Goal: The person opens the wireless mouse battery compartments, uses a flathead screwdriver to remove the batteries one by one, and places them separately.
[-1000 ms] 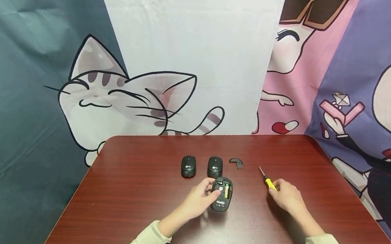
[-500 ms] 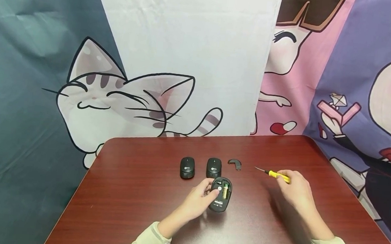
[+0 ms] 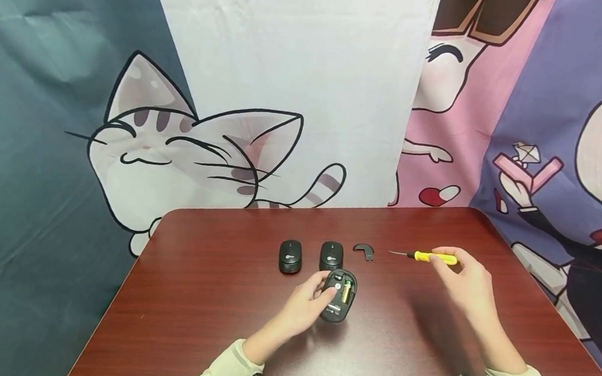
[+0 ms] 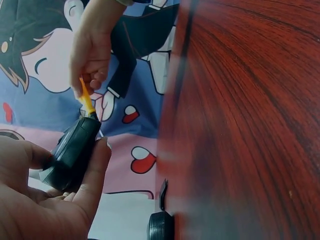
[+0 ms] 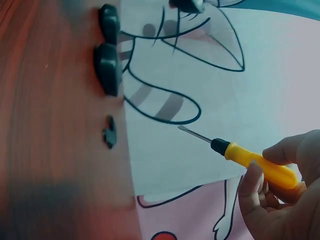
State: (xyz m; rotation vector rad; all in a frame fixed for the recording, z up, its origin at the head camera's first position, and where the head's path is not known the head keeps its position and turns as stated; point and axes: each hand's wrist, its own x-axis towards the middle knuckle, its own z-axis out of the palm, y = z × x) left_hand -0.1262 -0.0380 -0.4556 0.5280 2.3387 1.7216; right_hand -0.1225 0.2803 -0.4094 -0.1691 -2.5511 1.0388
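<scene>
My left hand [image 3: 303, 304] grips a black computer mouse [image 3: 337, 312] by its left side, thumb across the underside. The underside faces up, with its battery bay uncovered and a battery [image 3: 346, 292] inside. Over the table's right part, my right hand [image 3: 470, 284] pinches a screwdriver [image 3: 436, 258] by its yellow handle. The blade points left, apart from the mouse. In the right wrist view the flat tip of the screwdriver [image 5: 197, 134] shows plainly. A small black curved cover [image 3: 365, 251] lies on the table left of the screwdriver tip.
Two more black mice, the left mouse [image 3: 290, 257] and the right mouse [image 3: 331, 254], stand on the reddish-brown table [image 3: 205, 299] behind the held one. A printed cloth backdrop [image 3: 312, 63] rises at the table's far edge.
My right hand has lifted the screwdriver and turned it from slanting to nearly level, blade pointing left. The left hand keeps its hold, with the mouse slightly tilted.
</scene>
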